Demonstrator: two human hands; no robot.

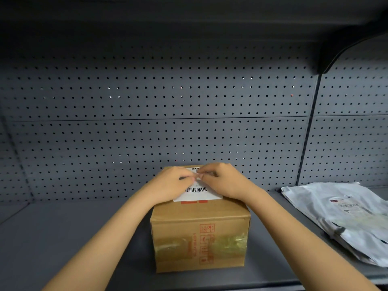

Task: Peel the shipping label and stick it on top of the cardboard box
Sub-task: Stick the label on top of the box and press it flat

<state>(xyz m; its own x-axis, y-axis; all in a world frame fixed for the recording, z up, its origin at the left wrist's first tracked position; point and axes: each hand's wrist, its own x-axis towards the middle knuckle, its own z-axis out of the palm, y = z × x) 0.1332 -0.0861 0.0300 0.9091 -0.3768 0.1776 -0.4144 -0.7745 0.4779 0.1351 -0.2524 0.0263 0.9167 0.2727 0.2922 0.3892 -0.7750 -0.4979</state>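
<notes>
With the label (197, 193) lying on top of the box (199, 234) and both hands' fingers (189, 178) pinched together at its middle, uneven pressing could crease it or leave it skewed.

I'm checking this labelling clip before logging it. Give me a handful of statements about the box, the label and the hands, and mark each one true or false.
1. The label lies on top of the cardboard box. True.
2. Only the left hand touches the label. False: the right hand is on it too, and the fingertips of both meet over it.
3. A grey plastic mailing bag lies on the shelf to the right of the box. True.
4. The box stands open with its flaps up. False: it is closed, with tape across its front.
5. Tools hang from the pegboard behind the box. False: nothing hangs on it.
</notes>
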